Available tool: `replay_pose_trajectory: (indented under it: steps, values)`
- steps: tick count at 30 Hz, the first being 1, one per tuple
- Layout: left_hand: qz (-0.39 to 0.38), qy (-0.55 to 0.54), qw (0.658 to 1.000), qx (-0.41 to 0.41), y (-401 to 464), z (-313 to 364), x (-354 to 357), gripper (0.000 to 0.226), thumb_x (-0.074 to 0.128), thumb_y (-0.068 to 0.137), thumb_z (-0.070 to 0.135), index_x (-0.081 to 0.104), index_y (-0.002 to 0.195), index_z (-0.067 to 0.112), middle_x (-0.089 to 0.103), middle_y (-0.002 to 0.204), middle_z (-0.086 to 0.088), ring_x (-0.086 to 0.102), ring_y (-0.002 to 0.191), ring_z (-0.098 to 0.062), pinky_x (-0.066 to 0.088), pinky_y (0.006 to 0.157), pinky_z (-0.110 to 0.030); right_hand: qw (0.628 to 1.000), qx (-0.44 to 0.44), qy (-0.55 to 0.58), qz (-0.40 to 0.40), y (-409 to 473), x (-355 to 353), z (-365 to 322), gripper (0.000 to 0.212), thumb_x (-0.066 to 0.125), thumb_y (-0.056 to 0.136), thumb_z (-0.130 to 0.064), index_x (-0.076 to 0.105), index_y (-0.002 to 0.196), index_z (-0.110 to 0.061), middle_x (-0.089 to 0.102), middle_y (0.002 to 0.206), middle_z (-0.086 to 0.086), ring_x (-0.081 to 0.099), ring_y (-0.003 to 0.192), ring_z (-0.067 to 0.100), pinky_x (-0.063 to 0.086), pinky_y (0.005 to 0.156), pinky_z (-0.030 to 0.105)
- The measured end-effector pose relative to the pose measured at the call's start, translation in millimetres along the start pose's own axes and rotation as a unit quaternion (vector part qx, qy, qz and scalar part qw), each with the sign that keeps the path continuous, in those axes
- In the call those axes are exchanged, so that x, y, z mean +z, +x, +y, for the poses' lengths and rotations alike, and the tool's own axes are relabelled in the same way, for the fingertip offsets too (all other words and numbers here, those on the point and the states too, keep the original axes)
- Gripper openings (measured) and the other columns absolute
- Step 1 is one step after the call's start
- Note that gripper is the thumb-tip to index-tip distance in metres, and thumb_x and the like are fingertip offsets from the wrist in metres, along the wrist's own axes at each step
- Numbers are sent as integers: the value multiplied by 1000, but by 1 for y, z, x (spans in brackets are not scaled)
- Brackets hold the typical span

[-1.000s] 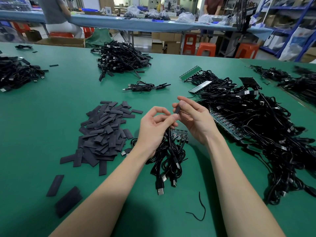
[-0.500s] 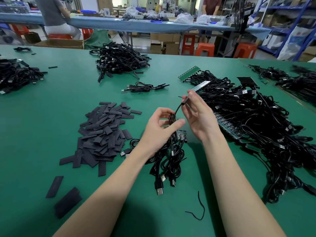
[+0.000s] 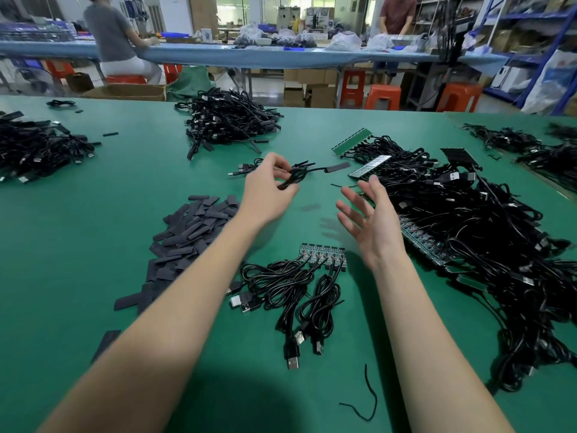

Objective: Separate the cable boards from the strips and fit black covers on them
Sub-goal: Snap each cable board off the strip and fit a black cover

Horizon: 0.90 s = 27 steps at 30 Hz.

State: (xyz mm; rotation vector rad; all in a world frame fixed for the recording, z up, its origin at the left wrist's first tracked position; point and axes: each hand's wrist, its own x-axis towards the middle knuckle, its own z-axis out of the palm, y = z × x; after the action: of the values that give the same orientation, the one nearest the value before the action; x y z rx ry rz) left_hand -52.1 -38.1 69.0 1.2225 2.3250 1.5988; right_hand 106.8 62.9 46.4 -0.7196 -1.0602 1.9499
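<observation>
My left hand (image 3: 268, 189) is stretched forward over the green table, fingers closed on a coiled black cable (image 3: 295, 178). That cable's end carries a black cover (image 3: 337, 167) and sticks out to the right. My right hand (image 3: 370, 220) hovers open, palm up, holding nothing. Below the hands lies a short strip of small boards (image 3: 323, 254) with several black USB cables (image 3: 290, 295) still attached. A heap of loose black covers (image 3: 190, 232) lies to the left.
A big tangle of cables on board strips (image 3: 468, 232) fills the right side. More cable piles sit at the far centre (image 3: 228, 120) and far left (image 3: 34, 148). A small finished bundle (image 3: 249, 168) lies ahead. A loose black tie (image 3: 368, 398) lies near me. People work at the bench behind.
My left hand has carried the covered cable forward, away from the strip bundle. My right hand has let go of the cable end and opened. The strip bundle now lies uncovered on the table.
</observation>
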Motion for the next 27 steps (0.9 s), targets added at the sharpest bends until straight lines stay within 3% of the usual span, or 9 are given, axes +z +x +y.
replay_pose_trajectory:
  steps: [5,10,13,15,20,23,27]
  values:
    - [-54,218,974,41,69,-20,-12,16,67,84,4,59,99,8,67,101,-10,60,96,-29,50,87,-38,997,27,-76,-9,0,1,6,31,58,98,-46,66,113,-20,79,93,-3,71,75,12,57,62,23]
    - [-87,394,913,52,100,-38,-13,16,59,88,3,66,94,15,67,109,-8,53,111,-31,42,92,-38,987,24,-151,-50,-1,9,14,25,59,100,-38,68,107,-16,78,86,-1,66,66,13,55,59,23]
    - [-94,471,876,45,98,-49,-5,18,58,93,10,69,103,21,57,120,-11,46,120,-33,37,101,-43,981,18,-183,-63,-1,10,15,25,61,99,-36,70,106,-14,77,86,0,66,67,13,55,59,22]
    - [-125,474,871,19,90,-59,1,22,55,95,16,66,113,21,54,124,-12,49,119,-34,41,100,-43,978,19,-196,-68,-1,9,13,24,61,99,-35,71,105,-14,77,88,0,66,68,13,55,59,22]
    - [-136,397,908,-15,78,-62,5,36,51,99,28,48,131,13,55,129,-17,50,121,-36,46,100,-47,964,0,-250,-91,1,3,6,18,63,97,-31,73,101,-17,78,90,-2,69,68,11,55,60,21]
    - [-127,364,922,-36,71,-46,6,42,55,99,37,48,129,9,56,129,-17,50,122,-36,44,102,-47,913,-42,-394,-95,3,-5,-2,14,64,95,-32,73,95,-20,77,84,-6,67,64,8,52,61,23]
    - [-178,251,951,-29,41,-15,18,33,53,99,45,61,111,15,66,113,-7,59,107,-26,48,93,-36,780,-50,-612,-119,4,-10,-14,13,66,90,-38,73,91,-27,75,88,-8,68,79,11,48,71,27]
